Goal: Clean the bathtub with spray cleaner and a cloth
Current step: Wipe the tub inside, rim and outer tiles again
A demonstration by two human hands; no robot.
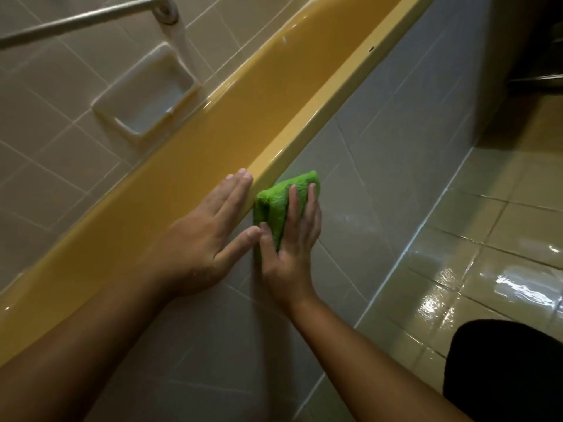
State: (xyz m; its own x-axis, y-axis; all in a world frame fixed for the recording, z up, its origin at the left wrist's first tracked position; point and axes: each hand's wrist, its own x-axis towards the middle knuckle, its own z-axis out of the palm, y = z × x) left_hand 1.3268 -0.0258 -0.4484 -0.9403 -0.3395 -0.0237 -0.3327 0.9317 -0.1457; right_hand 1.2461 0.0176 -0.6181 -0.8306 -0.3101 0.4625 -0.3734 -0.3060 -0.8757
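R hand [291,239] flat, fingers straight, pressing cloth [274,202] on tiled front [380,166] just under tub rim [304,117]. L hand [210,226] open, palm braced on rim. Step: wiping outer face, no spray in view. Next, prob – slide cloth along under rim, keep pressure.

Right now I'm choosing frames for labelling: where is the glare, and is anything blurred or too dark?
Head view: strong glare on the wet floor; head view: cloth, left hand and right hand sharp; head view: top right corner too dark to read.
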